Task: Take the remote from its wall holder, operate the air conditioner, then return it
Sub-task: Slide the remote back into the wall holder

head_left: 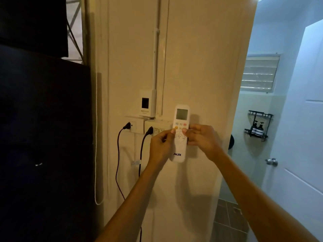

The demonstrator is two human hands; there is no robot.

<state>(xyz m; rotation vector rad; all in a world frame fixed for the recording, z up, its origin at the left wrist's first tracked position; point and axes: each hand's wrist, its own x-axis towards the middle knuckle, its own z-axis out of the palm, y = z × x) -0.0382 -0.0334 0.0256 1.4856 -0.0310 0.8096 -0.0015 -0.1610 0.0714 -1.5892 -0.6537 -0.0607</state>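
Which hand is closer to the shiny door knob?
The right hand. It holds the remote's right edge, on the side toward the door knob, which sits further right and a bit lower. The left hand is on the remote's far side, further away.

The remote [180, 135] is showing smooth white plastic, the wall [201, 67] matt cream paint, the doorknob [271, 162] shiny metal.

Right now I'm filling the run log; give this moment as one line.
remote: upright at wall | left hand: fingertip at orange button | right hand: gripping right edge | holder: not visible
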